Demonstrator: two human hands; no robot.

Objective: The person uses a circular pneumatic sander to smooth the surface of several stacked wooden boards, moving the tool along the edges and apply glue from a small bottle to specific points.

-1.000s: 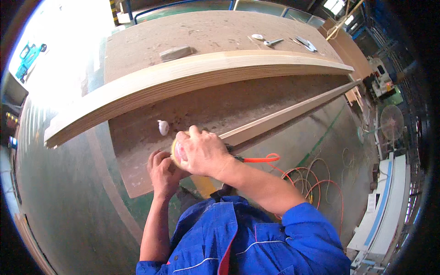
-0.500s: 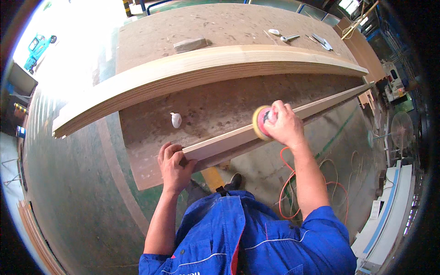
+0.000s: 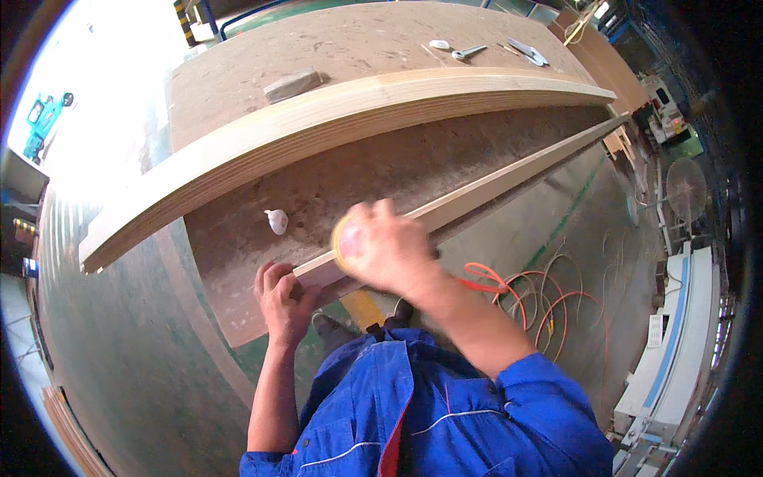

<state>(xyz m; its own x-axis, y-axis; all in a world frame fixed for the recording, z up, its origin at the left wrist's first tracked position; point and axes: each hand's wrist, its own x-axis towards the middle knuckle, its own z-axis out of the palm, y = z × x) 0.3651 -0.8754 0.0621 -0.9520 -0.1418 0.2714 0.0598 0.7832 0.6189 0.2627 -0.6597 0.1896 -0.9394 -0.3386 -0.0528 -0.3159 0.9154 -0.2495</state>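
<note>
A long pale wooden board (image 3: 493, 181) stands on its narrow edge along the near side of the worktable. At its left end my left hand (image 3: 284, 300) grips the board, fingers curled over the end. My right hand (image 3: 391, 245) is wrapped round a round sander (image 3: 343, 245) with a yellow rim and a pinkish body. The sander's pad sits against the board's top edge, not far from my left hand. Motion smears the right hand a little, and it hides most of the sander.
Beyond the board lies a stack of long wooden boards (image 3: 350, 107) across the worktable (image 3: 238, 262). A small white crumpled lump (image 3: 276, 221) rests between them. Farther back are a grey block (image 3: 292, 85) and a wrench (image 3: 469, 52). An orange hose (image 3: 517, 298) coils on the floor.
My right hand has slid the sander leftward along the board, closer to my left hand. The left hand keeps its hold on the board's end. The whole view has shifted slightly.
</note>
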